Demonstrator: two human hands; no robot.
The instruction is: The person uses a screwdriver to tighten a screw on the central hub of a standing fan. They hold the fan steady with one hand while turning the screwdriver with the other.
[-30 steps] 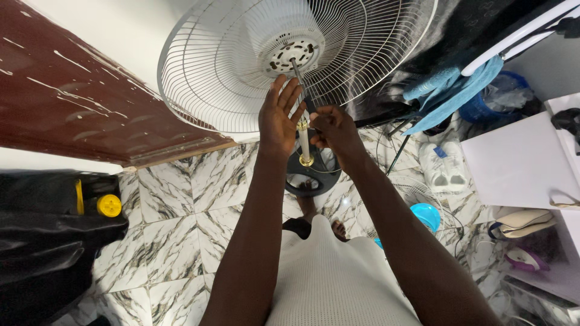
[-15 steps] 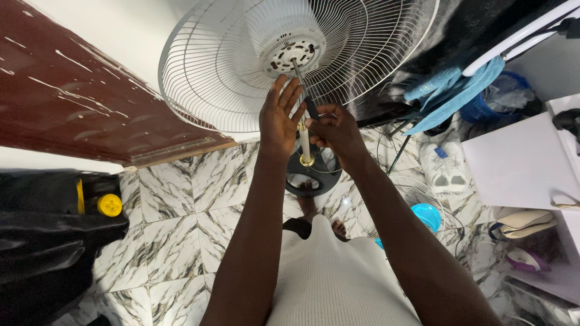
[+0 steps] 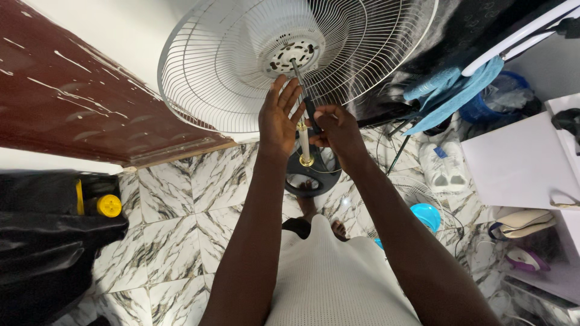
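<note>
The right hand (image 3: 338, 128) grips a screwdriver (image 3: 305, 96), tip at the motor hub (image 3: 294, 53) inside the rear fan guard (image 3: 229, 78). The left hand (image 3: 279, 115), fingers spread, steadies beneath. Screw-work underway; next needs firm, straight turning.

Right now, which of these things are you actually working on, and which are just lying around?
In use: fan grille, motor hub, screwdriver, left hand, right hand, fan stand base.
Lying about: blue cloth, white shoes, black bag.
</note>
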